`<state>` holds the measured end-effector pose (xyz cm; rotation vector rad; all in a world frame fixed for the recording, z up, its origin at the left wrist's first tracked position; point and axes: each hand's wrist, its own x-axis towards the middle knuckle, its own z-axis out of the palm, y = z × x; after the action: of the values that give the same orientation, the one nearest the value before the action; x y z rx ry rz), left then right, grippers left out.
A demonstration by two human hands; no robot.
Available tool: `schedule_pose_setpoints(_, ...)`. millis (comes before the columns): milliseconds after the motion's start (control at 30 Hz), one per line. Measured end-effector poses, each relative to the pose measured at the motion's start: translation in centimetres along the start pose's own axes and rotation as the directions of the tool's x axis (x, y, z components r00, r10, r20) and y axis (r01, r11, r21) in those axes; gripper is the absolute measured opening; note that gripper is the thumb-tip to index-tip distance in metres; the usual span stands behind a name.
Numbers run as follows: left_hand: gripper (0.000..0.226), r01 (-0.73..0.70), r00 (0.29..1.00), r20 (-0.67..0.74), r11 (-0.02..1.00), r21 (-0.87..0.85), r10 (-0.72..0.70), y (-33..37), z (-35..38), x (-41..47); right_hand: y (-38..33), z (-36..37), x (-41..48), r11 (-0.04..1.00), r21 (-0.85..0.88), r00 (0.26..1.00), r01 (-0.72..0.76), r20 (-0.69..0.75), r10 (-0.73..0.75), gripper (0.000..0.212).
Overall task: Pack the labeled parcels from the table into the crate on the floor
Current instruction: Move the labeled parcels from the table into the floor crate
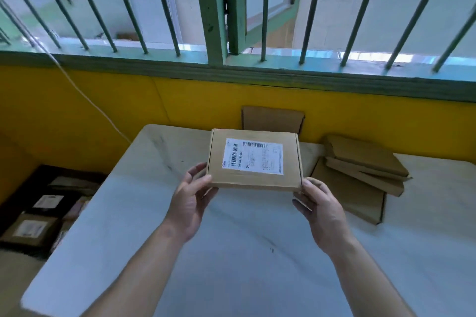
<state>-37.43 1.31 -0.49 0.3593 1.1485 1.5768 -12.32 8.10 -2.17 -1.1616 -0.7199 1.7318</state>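
Down left on the floor, the crate (59,172), with parcels (28,229) inside. With the left hand (189,203), pinches one near corner of the labeled parcel (253,159); with the right hand (322,211), the other, up over the table (231,252). Could slip and drop: held only by corners.

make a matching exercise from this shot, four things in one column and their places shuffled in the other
1 labeled parcel
2 crate
3 stacked boxes
4 cardboard sheet

A on the floor, left of the table
B upright against the yellow wall
C between left hand and right hand
D on the table's right side

Pairs: 1-C, 2-A, 3-D, 4-B
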Motion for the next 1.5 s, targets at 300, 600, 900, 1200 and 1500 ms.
schedule_pose_setpoints(300, 0.041, -0.104, 0.934, 0.312, 0.969, -0.224, 0.173, 5.0, -2.0, -5.1, -2.4, 3.6, -5.0, 0.959, 0.184, 0.913, 0.214, 0.311, -0.263, 0.011)
schedule_pose_setpoints(600, 0.041, -0.125, 0.865, 0.440, 0.953, -0.277, 0.242, 7.0, -3.3, -6.2, -2.3, 5.8, -6.7, 0.917, 0.287, 0.837, 0.277, 0.397, -0.377, 0.011)
schedule_pose_setpoints(900, 0.038, -0.151, 0.952, 0.224, 0.956, -0.253, 0.210, 7.0, -6.4, -6.9, 0.2, 7.5, -4.6, 0.964, 0.207, 0.856, 0.168, 0.455, -0.247, 0.016)
schedule_pose_setpoints(1200, 0.039, -0.166, 0.924, -0.338, 0.984, 0.070, 0.180, 5.6, -17.0, -10.0, 8.3, 15.2, -2.1, 0.981, -0.193, 0.865, -0.006, 0.491, 0.102, 0.012)
schedule_pose_setpoints(1500, 0.039, -0.235, 0.734, -0.644, 0.970, 0.057, 0.216, 8.4, -30.8, -14.3, 18.8, 29.1, -3.5, 0.896, -0.443, 0.747, -0.020, 0.589, 0.308, 0.015)
